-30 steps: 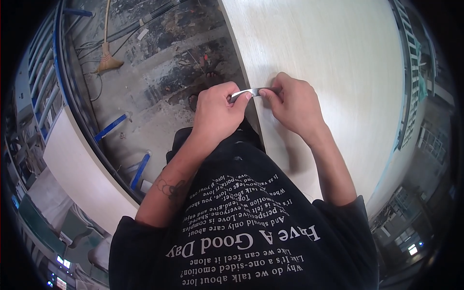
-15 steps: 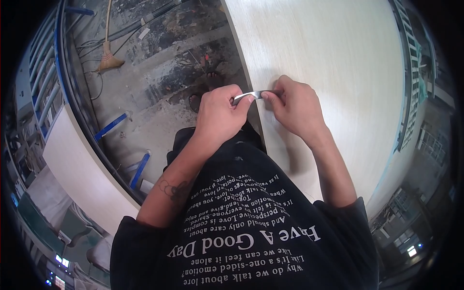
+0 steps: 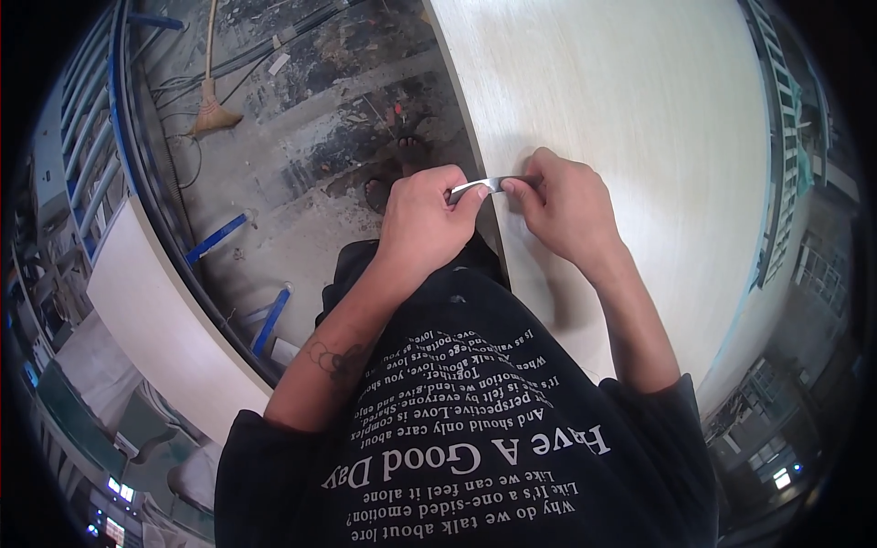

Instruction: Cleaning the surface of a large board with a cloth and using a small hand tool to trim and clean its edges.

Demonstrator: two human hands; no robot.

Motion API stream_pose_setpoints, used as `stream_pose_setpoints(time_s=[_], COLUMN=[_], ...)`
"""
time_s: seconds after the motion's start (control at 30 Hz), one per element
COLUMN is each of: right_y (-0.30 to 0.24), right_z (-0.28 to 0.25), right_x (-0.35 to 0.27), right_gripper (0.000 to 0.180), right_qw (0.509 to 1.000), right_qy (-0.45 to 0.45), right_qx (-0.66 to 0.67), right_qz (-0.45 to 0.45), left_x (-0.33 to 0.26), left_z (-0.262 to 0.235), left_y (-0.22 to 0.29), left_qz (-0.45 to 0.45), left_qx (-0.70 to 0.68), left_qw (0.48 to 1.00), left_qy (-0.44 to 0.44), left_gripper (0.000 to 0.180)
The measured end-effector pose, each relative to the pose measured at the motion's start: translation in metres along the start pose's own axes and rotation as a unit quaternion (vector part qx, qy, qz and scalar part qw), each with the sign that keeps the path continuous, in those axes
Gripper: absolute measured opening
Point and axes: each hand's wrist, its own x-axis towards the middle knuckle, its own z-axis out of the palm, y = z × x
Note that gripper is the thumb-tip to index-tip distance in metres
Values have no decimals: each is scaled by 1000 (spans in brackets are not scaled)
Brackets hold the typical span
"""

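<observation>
Between my two hands is a short, thin, shiny metal strip (image 3: 494, 184), with darker parts toward the fingers. My left hand (image 3: 423, 219) pinches its left end between thumb and curled fingers. My right hand (image 3: 574, 208) grips the other end the same way, thumb on top. Both ends disappear under the fingers, so I cannot tell whether it is a loose blade or part of a tool. The right hand is over a large pale wood-grain board (image 3: 658, 110), close to its left edge; the left hand is out past that edge, above the floor.
Left of the board runs a stained concrete floor (image 3: 301, 146) with cables and a straw broom (image 3: 216, 111). Blue metal brackets (image 3: 217, 237) jut from a dark rail. Another pale panel (image 3: 151, 292) stands farther left, below a blue rack (image 3: 89, 119). My bare feet (image 3: 407, 151) show beneath.
The view has shifted slightly, so everything sits a little farther right. Both hands keep their pinch on the metal strip, with hardly any movement between them.
</observation>
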Motion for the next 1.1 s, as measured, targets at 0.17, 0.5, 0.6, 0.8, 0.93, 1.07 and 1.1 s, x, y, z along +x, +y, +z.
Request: stream_pose_setpoints(time_s=[0.17,0.5,0.6,0.8,0.93,1.07,1.1], right_y=[1,0,2,4,5,-8,-18], right_z=[1,2,2,2,0,-38,-47], right_x=[-2,-9,-9,-23,-36,-55,-69], right_gripper=[31,31,31,30,29,25,25], right_qw=[1000,1000,1000,1000,999,964,964], right_qy=[-6,-15,-19,-24,-33,-185,-185], right_qx=[4,-9,-15,-14,21,181,181], right_qz=[-1,5,5,1,-16,59,68], left_x=[-2,-8,-9,-18,-32,-57,-73], left_z=[-1,6,4,14,12,-19,-32], left_y=[3,-4,0,-8,-9,9,16], left_qz=[-6,10,-6,0,21,73,73], left_qx=[1,-25,-8,-17,-20,-75,-79], left_qw=[1000,1000,1000,1000,999,989,988], left_qy=[-5,12,-11,-22,-28,-103,-111], left_gripper=[27,27,28,29,31,28,28])
